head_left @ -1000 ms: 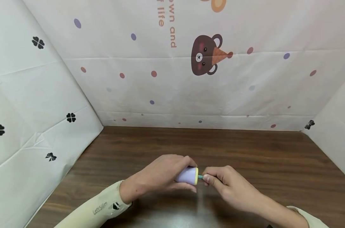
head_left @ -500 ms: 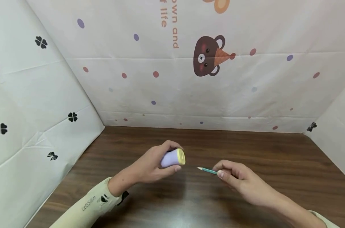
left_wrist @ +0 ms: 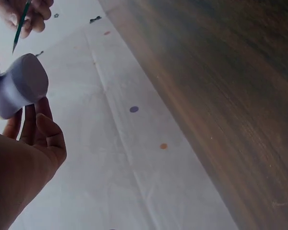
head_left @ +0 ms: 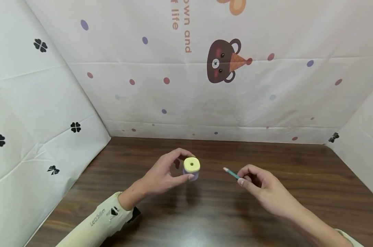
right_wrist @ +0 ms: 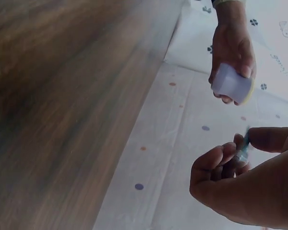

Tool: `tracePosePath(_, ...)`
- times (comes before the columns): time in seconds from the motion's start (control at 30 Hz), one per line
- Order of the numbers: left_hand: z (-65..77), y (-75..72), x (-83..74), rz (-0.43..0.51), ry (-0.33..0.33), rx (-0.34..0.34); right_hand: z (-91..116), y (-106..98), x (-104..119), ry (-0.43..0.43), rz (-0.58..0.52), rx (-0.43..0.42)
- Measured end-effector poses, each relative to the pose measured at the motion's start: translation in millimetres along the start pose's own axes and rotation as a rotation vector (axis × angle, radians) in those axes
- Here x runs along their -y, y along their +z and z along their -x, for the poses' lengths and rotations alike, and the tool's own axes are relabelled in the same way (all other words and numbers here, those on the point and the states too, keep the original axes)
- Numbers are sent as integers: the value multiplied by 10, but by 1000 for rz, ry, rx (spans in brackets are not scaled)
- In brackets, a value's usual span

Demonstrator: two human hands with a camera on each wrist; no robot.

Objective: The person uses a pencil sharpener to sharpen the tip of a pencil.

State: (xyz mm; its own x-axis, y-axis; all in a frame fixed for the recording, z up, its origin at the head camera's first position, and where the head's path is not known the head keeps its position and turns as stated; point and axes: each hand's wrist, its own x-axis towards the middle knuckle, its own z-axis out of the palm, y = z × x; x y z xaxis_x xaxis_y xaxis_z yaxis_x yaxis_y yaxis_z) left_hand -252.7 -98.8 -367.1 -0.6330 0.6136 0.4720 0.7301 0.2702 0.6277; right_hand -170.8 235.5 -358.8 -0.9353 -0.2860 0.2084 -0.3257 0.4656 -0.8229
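My left hand [head_left: 163, 175] holds a pencil sharpener [head_left: 191, 167] between thumb and fingers above the table. It has a waisted lilac body and a yellow end with a small round hole, turned up towards the head camera. The lilac base of the sharpener [left_wrist: 26, 81] faces the left wrist view. To the right, my right hand [head_left: 263, 188] pinches a short teal pencil [head_left: 232, 173] between thumb and fingers. The pencil's sharpened tip points up and left, a gap away from the sharpener. Most of the pencil [right_wrist: 245, 146] is hidden by fingers in the right wrist view.
A dark wood-grain table [head_left: 282, 161] lies beneath both hands. White printed sheets stand around it: a back sheet [head_left: 186, 103] with dots and a bear, and a left sheet [head_left: 50, 103] with black clovers and bows.
The pencil came out of the sharpener's hole and the hands moved apart. Since then the sharpener has turned its yellow end upward, and the pencil's tip has tilted up.
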Motion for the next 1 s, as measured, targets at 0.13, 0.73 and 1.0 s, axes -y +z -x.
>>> tracePosePath(0.13, -30, 21, 32, -24, -28, -13, -48, -13, -18, 53, 32, -28)
tracePosePath(0.73, -414, 126, 304, -61, -143, 83, -535, -99, -370, 224, 221, 71)
tracePosePath(1.0, -570, 204, 445, -81, -256, 206, -782, -148, -586, 323, 305, 146)
